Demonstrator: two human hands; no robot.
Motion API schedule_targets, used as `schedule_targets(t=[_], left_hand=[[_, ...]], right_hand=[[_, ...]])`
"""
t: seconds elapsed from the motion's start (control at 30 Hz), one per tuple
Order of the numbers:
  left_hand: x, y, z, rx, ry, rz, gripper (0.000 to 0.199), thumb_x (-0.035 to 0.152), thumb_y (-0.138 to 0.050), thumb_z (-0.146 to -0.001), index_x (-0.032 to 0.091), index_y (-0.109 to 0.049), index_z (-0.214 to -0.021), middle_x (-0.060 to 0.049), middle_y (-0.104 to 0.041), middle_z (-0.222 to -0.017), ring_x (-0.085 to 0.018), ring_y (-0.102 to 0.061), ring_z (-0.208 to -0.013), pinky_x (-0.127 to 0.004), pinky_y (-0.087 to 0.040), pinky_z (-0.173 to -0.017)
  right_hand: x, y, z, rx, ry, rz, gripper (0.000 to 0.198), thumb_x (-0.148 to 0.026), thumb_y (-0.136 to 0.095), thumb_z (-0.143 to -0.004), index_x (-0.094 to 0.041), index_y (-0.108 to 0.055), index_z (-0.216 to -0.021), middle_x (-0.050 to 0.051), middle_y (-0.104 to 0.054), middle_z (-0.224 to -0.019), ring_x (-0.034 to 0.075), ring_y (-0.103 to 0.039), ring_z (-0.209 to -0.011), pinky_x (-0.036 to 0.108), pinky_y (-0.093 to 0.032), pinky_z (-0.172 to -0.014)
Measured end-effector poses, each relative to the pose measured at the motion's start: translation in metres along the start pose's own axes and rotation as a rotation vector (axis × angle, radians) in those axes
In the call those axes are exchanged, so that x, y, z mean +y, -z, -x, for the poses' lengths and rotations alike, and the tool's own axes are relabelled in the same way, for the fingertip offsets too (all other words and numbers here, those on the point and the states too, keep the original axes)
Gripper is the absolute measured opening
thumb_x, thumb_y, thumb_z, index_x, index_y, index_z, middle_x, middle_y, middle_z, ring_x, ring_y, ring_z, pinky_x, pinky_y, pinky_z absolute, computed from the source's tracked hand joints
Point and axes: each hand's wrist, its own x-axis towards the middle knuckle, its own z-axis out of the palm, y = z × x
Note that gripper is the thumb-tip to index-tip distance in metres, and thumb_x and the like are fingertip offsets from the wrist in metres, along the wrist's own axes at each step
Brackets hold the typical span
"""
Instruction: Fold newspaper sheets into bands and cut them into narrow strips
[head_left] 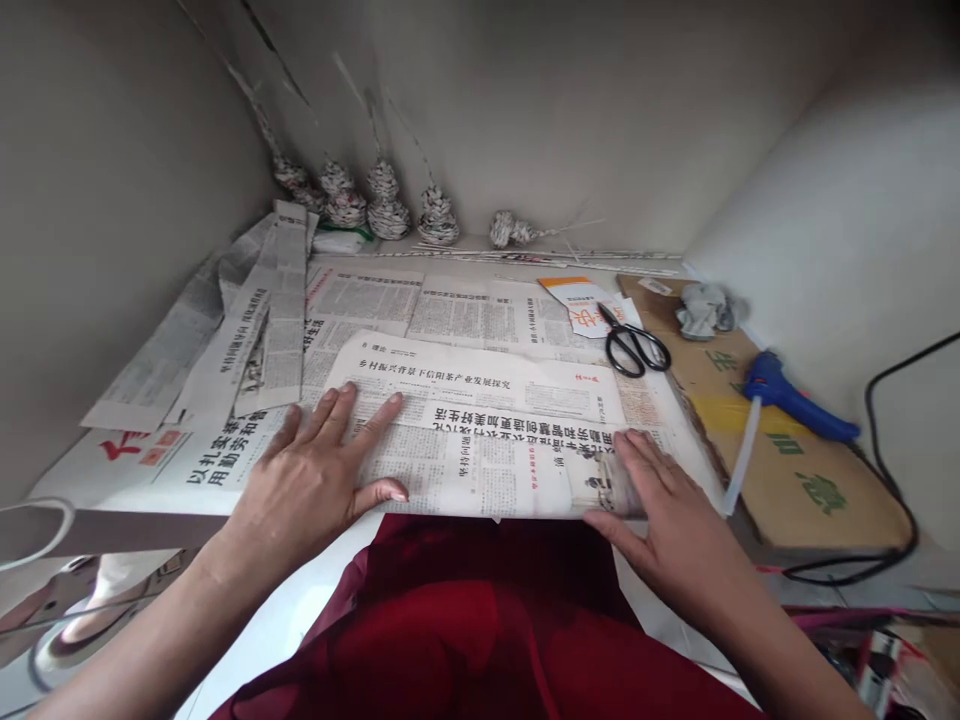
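A folded newspaper sheet (480,440) lies along the front edge of the table, on top of other newspaper pages (375,300). My left hand (315,460) rests flat on its left part, fingers spread and thumb near the front edge. At the right end, my right hand (656,490) lies on the sheet with its fingers stretched out and its thumb along the front edge. Neither hand grips anything. Black-handled scissors (634,345) lie beyond my right hand, partly over a white and orange paper piece (581,305).
Cut newspaper strips (262,310) are piled at the left. Several gourd-shaped woven paper pieces (386,205) stand along the back wall. On the right, a cardboard piece (795,500) carries a blue glue gun (799,395) and a crumpled grey lump (705,310). A black cable (885,450) curves beside it.
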Motion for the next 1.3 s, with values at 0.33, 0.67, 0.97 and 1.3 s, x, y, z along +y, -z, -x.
schedule_targets(t=[0.33, 0.67, 0.97, 1.3], left_hand=[[0.034, -0.010, -0.029, -0.019, -0.240, 0.087, 0.098, 0.078, -0.027, -0.089, 0.010, -0.028, -0.159, -0.022, -0.034, -0.161, -0.045, -0.030, -0.148, -0.064, -0.035, -0.115], [0.069, -0.002, -0.042, -0.118, -0.130, 0.045, 0.098, 0.086, -0.040, -0.078, 0.032, -0.027, -0.159, -0.017, -0.029, -0.164, -0.063, -0.023, -0.142, -0.087, -0.026, -0.099], [0.071, -0.003, -0.041, -0.118, -0.108, 0.032, 0.099, 0.088, -0.038, -0.077, 0.032, -0.029, -0.158, -0.016, -0.028, -0.165, -0.062, -0.021, -0.144, -0.086, -0.024, -0.101], [0.071, -0.004, -0.041, -0.117, -0.110, 0.027, 0.100, 0.090, -0.036, -0.077, 0.032, -0.030, -0.157, -0.017, -0.030, -0.164, -0.063, -0.021, -0.143, -0.086, -0.024, -0.099]], right_hand=[[0.005, 0.034, -0.052, 0.052, -0.091, -0.244, 0.048, -0.044, -0.053, -0.095, -0.014, -0.061, -0.132, 0.014, -0.070, -0.127, 0.034, -0.060, -0.120, 0.050, -0.050, -0.099], [-0.056, 0.018, -0.119, -0.097, 0.043, -0.167, 0.028, -0.045, -0.060, -0.095, -0.019, -0.066, -0.085, 0.006, -0.075, -0.085, 0.024, -0.067, -0.082, 0.043, -0.043, -0.082], [-0.036, 0.029, -0.121, -0.169, 0.114, -0.152, 0.034, -0.053, -0.066, -0.087, -0.020, -0.062, -0.079, 0.006, -0.072, -0.082, 0.023, -0.061, -0.082, 0.035, -0.037, -0.072], [-0.074, 0.028, -0.143, -0.302, 0.213, -0.213, 0.036, -0.055, -0.060, -0.090, -0.021, -0.070, -0.085, 0.006, -0.075, -0.084, 0.020, -0.062, -0.073, 0.032, -0.033, -0.058]])
